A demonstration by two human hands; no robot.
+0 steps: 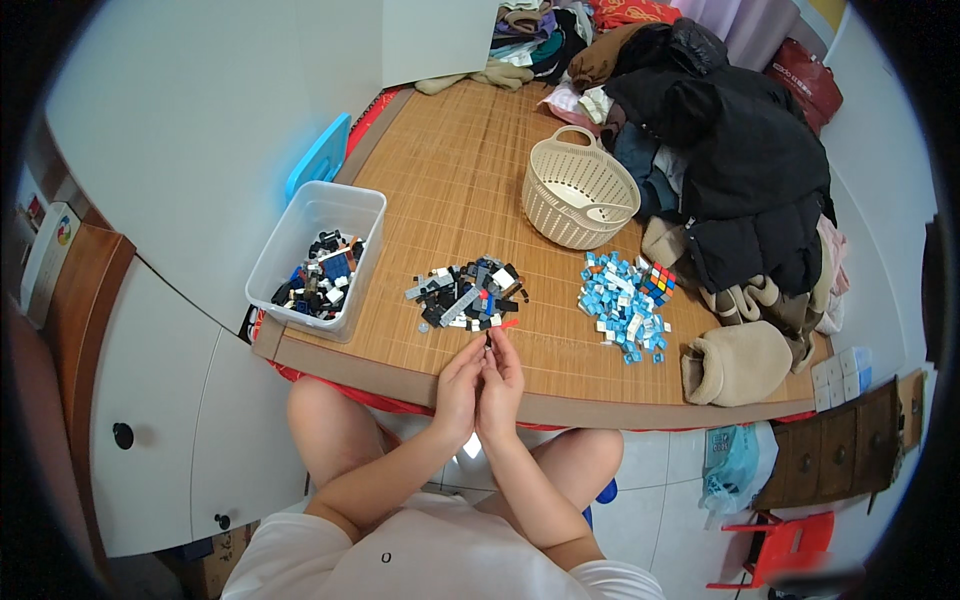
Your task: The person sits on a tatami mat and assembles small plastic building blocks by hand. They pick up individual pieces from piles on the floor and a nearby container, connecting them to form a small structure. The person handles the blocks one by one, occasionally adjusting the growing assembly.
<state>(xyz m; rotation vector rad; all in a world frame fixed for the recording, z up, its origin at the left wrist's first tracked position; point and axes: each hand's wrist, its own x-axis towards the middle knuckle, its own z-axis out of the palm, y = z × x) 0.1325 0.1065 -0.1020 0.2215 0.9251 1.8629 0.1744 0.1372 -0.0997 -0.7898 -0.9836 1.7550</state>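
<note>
My left hand (pixel 459 388) and my right hand (pixel 500 386) are pressed together at the front edge of the mat-covered platform. Between their fingertips sticks up a small black toy building brick (pixel 489 341); its lower part is hidden by the fingers. Just beyond them lies a loose heap of toy building bricks (pixel 462 300), mostly black, grey and white with a few blue and red. A thin red piece (pixel 510 323) rests at the heap's near right edge, close to my right fingertips.
A clear plastic bin (pixel 362 260) with more bricks stands at left, its blue lid (pixel 318 158) behind. To the right are blue and white cube pieces (pixel 625 305), a puzzle cube (pixel 659 282), a beige basket (pixel 570 220), a rolled beige cloth (pixel 740 362) and piled clothes (pixel 740 150).
</note>
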